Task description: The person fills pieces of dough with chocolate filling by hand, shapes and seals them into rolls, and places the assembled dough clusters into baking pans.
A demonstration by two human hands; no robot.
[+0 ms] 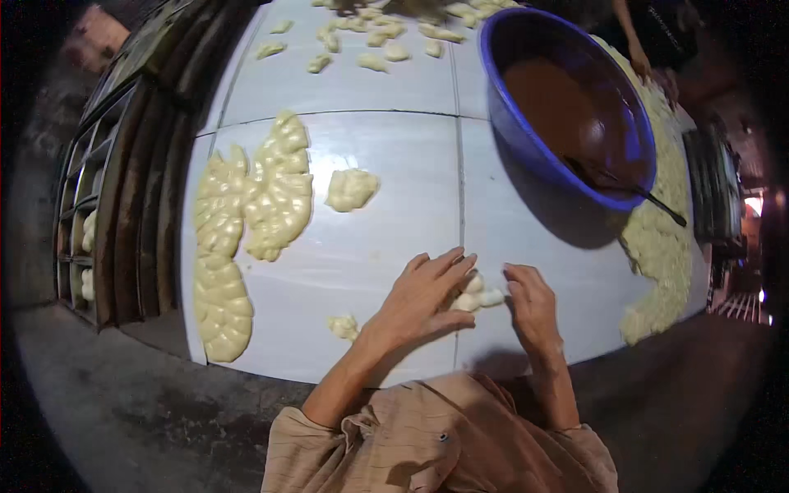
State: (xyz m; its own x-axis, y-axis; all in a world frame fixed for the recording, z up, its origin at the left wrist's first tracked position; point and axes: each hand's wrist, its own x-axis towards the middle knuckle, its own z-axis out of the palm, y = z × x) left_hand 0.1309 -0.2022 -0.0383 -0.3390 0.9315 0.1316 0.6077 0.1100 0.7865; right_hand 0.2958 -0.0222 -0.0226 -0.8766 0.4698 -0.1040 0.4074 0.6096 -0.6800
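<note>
Take the small dough piece [477,293] as the middle of the clock, with twelve toward the top of the view. It lies on the white surface [394,246], between the person's two hands, pale and lumpy with a whiter right end.

The left hand [423,297] is at nine, palm down, its fingers open, loosely extended and the thumb set apart. The right hand [532,311] is at three, just beside the dough's whiter end, its fingers bent but open. Neither hand is closed around the dough; whether the fingertips touch it, I cannot tell.

A scrap [343,327] sits between eight and nine, next to the left forearm. A lump [352,191] lies toward half past ten. Beyond it, from nine to ten, are glossy, dimpled slabs [279,197] near the surface's left edge. Many small pieces [371,62] are scattered at the far end, between eleven and twelve.

At one stands a blue tub [508,107] of brown liquid [546,94], with a dark handle [664,207] poking over its rim toward two. A long dough sheet [657,246] runs along the right edge, around half past two. A co-worker's arm [629,33] reaches in at one, beyond the tub. Off the surface, between nine and ten, is a rack [123,205].
</note>
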